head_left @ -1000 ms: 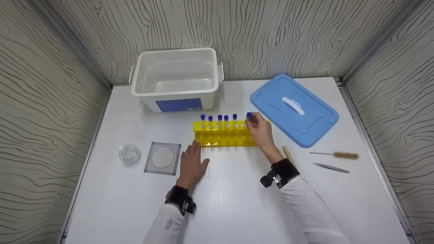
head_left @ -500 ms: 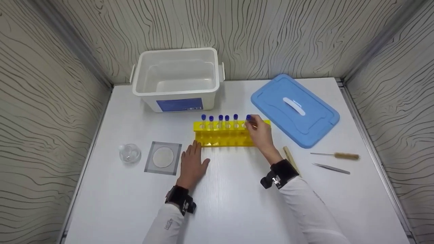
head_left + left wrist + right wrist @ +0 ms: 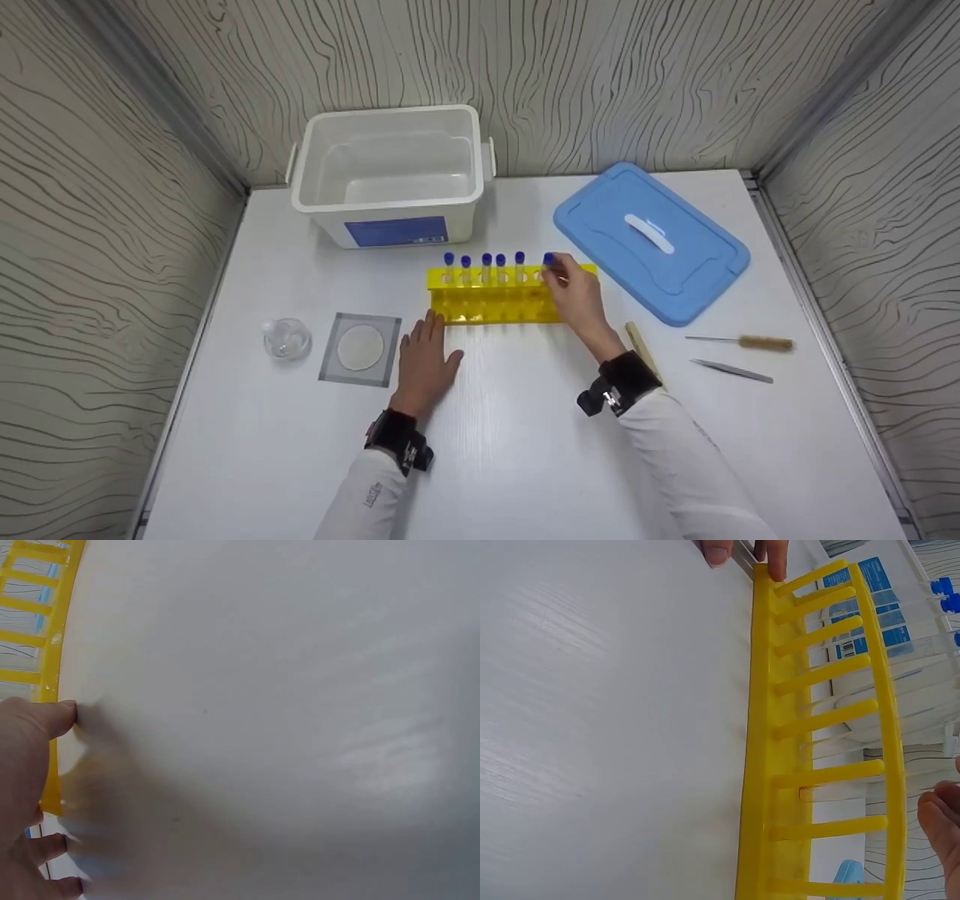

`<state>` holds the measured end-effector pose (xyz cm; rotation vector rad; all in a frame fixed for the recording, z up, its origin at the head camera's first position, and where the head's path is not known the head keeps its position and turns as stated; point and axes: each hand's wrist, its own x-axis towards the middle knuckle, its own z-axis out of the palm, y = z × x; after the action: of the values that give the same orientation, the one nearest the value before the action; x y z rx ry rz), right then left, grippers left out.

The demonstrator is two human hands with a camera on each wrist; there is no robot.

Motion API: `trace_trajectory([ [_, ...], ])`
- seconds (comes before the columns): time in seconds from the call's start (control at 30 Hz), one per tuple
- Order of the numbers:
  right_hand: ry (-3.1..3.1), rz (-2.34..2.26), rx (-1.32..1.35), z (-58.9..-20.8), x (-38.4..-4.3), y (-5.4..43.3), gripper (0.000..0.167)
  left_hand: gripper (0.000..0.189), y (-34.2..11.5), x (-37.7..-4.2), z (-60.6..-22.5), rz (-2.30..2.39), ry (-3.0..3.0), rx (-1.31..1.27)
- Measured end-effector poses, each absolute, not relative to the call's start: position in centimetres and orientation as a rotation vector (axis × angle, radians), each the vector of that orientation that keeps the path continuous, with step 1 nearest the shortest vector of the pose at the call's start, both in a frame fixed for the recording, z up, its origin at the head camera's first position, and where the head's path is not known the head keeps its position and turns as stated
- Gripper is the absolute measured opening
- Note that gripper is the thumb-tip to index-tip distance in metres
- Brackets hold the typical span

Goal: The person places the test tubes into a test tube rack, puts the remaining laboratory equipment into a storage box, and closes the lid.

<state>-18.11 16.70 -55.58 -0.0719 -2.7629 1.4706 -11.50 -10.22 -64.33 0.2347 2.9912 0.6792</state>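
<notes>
Two white sleeves (image 3: 690,457) reach in from the near edge, each wrist strapped with a black device (image 3: 628,375). The hands are apart. On the white, faintly grained counter (image 3: 510,435), the left hand (image 3: 426,364) lies palm down, fingers extended, touching the near left corner of the rack. To its left are one grey square mat (image 3: 328,371) bearing a white disc (image 3: 360,348) and one clear, rounded vessel (image 3: 287,340); to the right, slim metal tweezers (image 3: 731,370) and a wooden-handled needle (image 3: 765,343). The yellow, see-through rack (image 3: 495,304) holds five upright, blue-capped clear tubes (image 3: 500,260); toward its right end, the right hand (image 3: 580,296) pinches a sixth tube (image 3: 548,259) near its cap. Beyond sit one blue lid (image 3: 637,266) and one white tub (image 3: 322,229).
</notes>
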Motion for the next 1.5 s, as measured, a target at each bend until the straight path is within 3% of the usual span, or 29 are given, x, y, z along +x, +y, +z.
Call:
trace_trajectory([
  [0.17,-2.788,1.413,-0.106,-55.4,-17.9,17.1,0.042,0.075,-10.2,-11.5,-64.2,0.672,2.986,0.241],
  [0.87,-2.696,1.063,0.119,-56.3,-15.8,21.2,0.033,0.076,-10.3,-11.6,-64.7,0.678,2.990,0.218],
  [1.5,-3.017,0.871,0.159,-57.9,-15.0,23.6,0.052,0.076,-10.6,-11.4,-64.0,0.773,2.947,0.210],
])
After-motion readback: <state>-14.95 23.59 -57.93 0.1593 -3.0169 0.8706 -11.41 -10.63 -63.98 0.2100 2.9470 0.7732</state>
